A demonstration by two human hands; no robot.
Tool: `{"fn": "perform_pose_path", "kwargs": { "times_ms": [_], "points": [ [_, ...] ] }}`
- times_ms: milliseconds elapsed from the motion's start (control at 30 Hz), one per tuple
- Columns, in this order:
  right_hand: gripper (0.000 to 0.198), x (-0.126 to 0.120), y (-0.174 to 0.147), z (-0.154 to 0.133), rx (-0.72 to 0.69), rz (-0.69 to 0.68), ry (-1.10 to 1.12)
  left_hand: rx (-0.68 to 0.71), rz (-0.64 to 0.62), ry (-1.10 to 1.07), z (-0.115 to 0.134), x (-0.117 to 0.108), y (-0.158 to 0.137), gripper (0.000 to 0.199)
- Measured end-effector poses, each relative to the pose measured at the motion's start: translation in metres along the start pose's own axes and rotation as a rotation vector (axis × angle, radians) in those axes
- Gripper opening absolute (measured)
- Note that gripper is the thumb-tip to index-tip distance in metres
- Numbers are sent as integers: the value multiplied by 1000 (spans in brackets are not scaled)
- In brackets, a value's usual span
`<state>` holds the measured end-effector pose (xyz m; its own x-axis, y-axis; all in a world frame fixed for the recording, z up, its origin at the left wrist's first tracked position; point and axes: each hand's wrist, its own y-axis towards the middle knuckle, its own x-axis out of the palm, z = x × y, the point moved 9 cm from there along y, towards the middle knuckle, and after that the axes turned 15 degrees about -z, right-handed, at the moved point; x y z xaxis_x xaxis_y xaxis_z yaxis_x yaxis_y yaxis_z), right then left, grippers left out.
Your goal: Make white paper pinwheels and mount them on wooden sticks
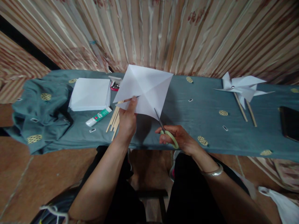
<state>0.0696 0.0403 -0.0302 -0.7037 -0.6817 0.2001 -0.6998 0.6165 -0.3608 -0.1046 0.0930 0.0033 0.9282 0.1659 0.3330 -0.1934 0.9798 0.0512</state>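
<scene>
My left hand (128,119) pinches a square sheet of white paper (149,84) near its left corner, thumb on top. Crease lines run from corner to corner across the sheet, and a slit opens beside my thumb on the left. In my right hand (178,137) is a pair of scissors (171,138) with light green handles, fingers through the loops. Their blades meet the sheet at its near corner, along a crease. Beneath the paper's left side lie several thin wooden sticks (114,119), partly covered by the sheet and my left hand.
Left of the sticks are a glue tube (99,116), a stack of white paper (91,93) and a small red box (115,85) of shiny bits. Two paper pinwheels (245,87) on sticks lie at right, near a dark phone-like object (289,123). A pleated curtain (149,37) hangs behind.
</scene>
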Motion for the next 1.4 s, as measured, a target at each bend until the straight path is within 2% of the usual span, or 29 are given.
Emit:
{"fn": "perform_pose_path", "kwargs": {
  "times_ms": [400,667,900,1200,1400],
  "points": [
    [47,-1,1,5,48,19,32,29,4,-30,6,2,1,13],
    [45,-2,1,10,62,35,80,-4,19,-70,9,4,-1,24],
    [44,-4,1,11,82,61,114,19,-8,-111,5,3,2,10],
    [46,-4,0,11,83,87,129,82,-86,-48,10,8,3,44],
    [47,-4,-1,11,68,79,127,92,-90,-34,9,6,4,44]
  ]
}}
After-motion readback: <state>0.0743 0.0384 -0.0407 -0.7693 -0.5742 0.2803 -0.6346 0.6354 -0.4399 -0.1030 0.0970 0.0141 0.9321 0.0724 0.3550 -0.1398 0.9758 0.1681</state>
